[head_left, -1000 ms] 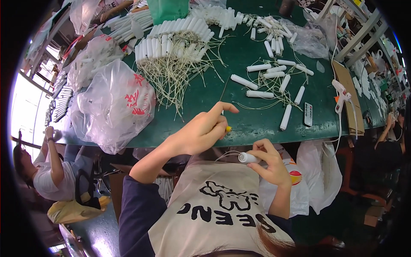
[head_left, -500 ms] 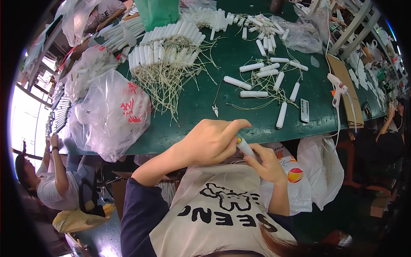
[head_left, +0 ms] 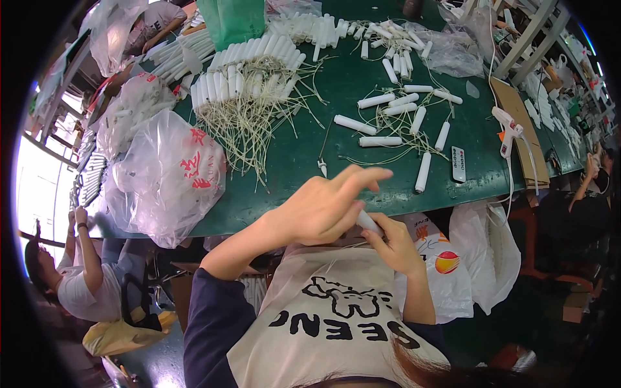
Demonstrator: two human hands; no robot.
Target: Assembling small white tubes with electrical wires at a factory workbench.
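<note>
A short white tube (head_left: 368,222) is held between my two hands just off the table's near edge. My right hand (head_left: 396,244) wraps round its lower part, thumb along the side. The curled fingers of my left hand (head_left: 323,205) close at its upper end and hide that end, while the index finger stretches out to the right above it. Thin pale wires hang below my hands over the apron. Beyond my left hand, a small white pointed piece on a thin wire (head_left: 323,166) lies on the table.
On the green table (head_left: 291,178), bundled white tubes with loose wires (head_left: 242,84) lie left of middle, and scattered tubes (head_left: 381,141) to the right. Plastic bags (head_left: 168,181) bulge at left. A remote control (head_left: 458,165), glue gun (head_left: 508,129) and cardboard strip (head_left: 524,142) are at right.
My left hand has come over the tube's upper end, covering the yellow part that showed before. Its index finger reaches farther right and upward. My right hand keeps its hold.
</note>
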